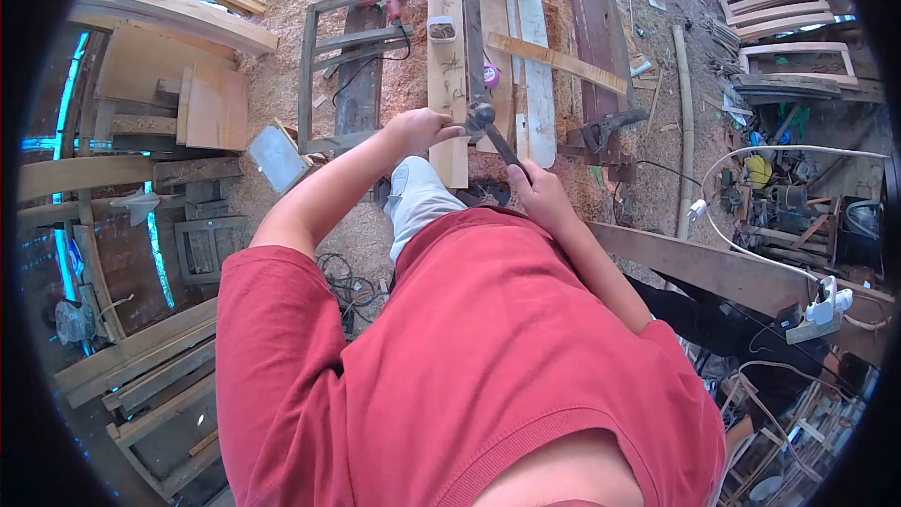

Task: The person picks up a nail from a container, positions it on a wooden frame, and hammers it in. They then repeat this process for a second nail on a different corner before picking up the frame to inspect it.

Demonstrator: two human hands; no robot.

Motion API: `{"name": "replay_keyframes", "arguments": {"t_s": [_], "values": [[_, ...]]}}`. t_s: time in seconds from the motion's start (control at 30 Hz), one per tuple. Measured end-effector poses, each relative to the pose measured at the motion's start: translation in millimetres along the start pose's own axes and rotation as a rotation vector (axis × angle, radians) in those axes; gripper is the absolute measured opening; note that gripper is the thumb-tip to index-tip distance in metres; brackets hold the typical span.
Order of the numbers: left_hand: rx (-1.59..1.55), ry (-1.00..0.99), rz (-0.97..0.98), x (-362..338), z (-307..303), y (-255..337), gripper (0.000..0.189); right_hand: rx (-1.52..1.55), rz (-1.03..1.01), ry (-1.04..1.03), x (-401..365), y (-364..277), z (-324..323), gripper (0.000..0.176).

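Note:
My left hand is at the near right corner of a grey wooden frame. Its fingers and thumb close together beside the corner; what they pinch is too small to make out. My right hand is wrapped round the handle of a hammer. The hammer's head lies over the frame corner, just right of my left fingertips, and hides part of the joint. The frame rests across long planks. A small container and a pink tape measure are beside the frame's right rail.
A red-handled tool with a black cord lies within the frame. A loose wood strip crosses the planks on the right. A dark clamp-like tool sits farther right. A power strip is on a beam at the right. Wood shavings cover the floor.

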State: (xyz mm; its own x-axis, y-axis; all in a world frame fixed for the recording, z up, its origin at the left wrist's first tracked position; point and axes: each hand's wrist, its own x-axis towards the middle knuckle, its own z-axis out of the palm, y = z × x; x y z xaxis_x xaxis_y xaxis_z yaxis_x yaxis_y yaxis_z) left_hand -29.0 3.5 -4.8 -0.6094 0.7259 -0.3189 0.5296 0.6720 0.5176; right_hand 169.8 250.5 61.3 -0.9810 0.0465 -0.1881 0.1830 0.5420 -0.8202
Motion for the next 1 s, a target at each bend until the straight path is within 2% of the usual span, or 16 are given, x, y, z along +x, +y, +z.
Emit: {"name": "replay_keyframes", "arguments": {"t_s": [0.2,0.4,0.57,0.7,0.9,1.0], "values": [[-0.013,0.005,0.059,-1.1,-7.2,2.3,0.063,0.040,0.107,0.010,-8.5,-32.9,-15.0,0.039],[-0.009,0.017,0.046,0.7,-2.9,0.0,0.064,0.083,0.006,0.091,-10.5,-22.8,-12.6,0.039],[-0.041,0.031,0.067,1.2,-0.7,-5.5,0.066,0.080,0.039,0.060,-12.4,-14.3,-8.0,0.041],[-0.039,-0.006,0.012,-0.8,-10.0,2.4,0.068,0.095,0.110,0.018,-12.7,-0.8,-2.8,0.043],[-0.058,-0.008,0.013,-1.1,-10.9,3.7,0.066,0.066,0.067,0.025,-9.3,2.1,-1.6,0.044],[-0.044,-0.018,0.027,2.3,-9.6,-2.0,0.066,0.087,0.069,0.028,-5.8,-12.9,-6.5,0.039]]}}
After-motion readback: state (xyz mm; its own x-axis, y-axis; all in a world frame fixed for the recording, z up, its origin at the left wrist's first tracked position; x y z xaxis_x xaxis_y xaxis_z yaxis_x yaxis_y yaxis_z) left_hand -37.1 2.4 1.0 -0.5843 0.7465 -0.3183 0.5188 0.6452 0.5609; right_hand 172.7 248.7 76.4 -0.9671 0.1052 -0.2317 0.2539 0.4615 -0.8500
